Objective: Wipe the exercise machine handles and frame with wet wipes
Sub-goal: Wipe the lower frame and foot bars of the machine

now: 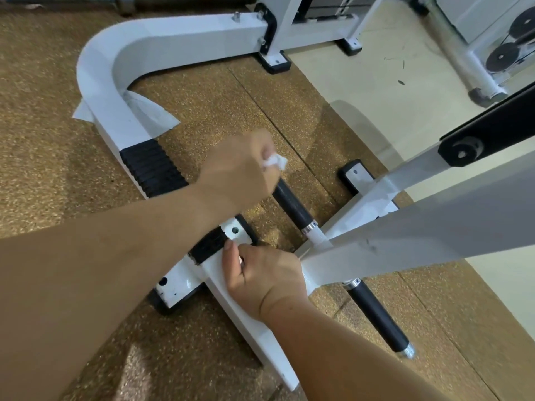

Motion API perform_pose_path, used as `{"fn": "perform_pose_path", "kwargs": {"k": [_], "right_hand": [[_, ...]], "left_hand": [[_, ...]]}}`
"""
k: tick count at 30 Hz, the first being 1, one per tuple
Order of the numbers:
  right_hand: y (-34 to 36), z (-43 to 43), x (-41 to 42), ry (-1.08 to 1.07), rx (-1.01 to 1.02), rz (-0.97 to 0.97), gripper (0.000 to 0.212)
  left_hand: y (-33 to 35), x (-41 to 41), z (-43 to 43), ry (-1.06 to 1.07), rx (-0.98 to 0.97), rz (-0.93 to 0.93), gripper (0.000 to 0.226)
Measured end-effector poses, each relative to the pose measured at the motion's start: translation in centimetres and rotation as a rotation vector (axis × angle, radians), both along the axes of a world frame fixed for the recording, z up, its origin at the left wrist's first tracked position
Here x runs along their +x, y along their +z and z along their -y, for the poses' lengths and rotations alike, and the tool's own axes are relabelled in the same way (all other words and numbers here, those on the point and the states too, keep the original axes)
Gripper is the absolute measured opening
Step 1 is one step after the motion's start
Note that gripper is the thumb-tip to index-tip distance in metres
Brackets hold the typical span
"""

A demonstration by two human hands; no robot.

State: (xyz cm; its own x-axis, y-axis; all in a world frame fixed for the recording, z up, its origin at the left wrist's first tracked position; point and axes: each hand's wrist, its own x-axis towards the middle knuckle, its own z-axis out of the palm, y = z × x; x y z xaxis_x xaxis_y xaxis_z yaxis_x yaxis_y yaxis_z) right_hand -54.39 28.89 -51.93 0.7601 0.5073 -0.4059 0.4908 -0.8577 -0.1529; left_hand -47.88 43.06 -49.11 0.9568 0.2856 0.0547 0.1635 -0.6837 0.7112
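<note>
The left hand (240, 166) is closed round a crumpled wet wipe (275, 162), of which only a small white tuft shows past the knuckles. It sits on the far end of a black handle (292, 204), which runs from under that hand down towards the right hand (266, 280). The right hand has its fingers curled over the edge of the white frame (254, 322) and its thumb stretched along the top, so it seems to be bracing rather than wiping. Whether it also pinches a scrap of wipe cannot be told

The wipe looks soft, light and limp. It will likely bunch and slide inside the palm, so it is best wrapped round the handle with the fingers closing over it, then drawn along. The handle is a stiff round bar with a matt grip that should drag a little on damp cloth. A second handle (376, 314) sticks out just right of the right hand. The frame is rigid painted steel, heavy and bolted to feet on the floor (58, 82), so it should take firm pressure without shifting. Its flat faces suit an opened-out wipe under a flat palm
</note>
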Motion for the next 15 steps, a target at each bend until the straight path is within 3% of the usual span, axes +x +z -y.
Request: {"fn": "perform_pose_path", "kwargs": {"k": [4, 6, 9, 12, 15], "right_hand": [[0.7, 0.1, 0.2, -0.015, -0.032, -0.057, 0.047], [1.8, 0.2, 0.4, 0.010, -0.040, -0.132, 0.033], [2.4, 0.2, 0.6, -0.005, -0.019, -0.184, 0.031], [1.5, 0.2, 0.0, 0.009, -0.008, -0.077, 0.041], [-0.2, 0.3, 0.3, -0.010, 0.081, 0.001, 0.058]], "left_hand": [[0.5, -0.1, 5.6, -0.486, 0.172, -0.117, 0.016], [-0.1, 0.3, 7.3, -0.576, 0.313, -0.158, 0.016], [-0.7, 0.5, 7.6, -0.589, 0.416, -0.124, 0.014], [-0.4, 0.5, 6.2, -0.568, 0.487, -0.103, 0.021], [0.2, 1.6, 2.8, -0.354, 0.459, -0.204, 0.029]]}}
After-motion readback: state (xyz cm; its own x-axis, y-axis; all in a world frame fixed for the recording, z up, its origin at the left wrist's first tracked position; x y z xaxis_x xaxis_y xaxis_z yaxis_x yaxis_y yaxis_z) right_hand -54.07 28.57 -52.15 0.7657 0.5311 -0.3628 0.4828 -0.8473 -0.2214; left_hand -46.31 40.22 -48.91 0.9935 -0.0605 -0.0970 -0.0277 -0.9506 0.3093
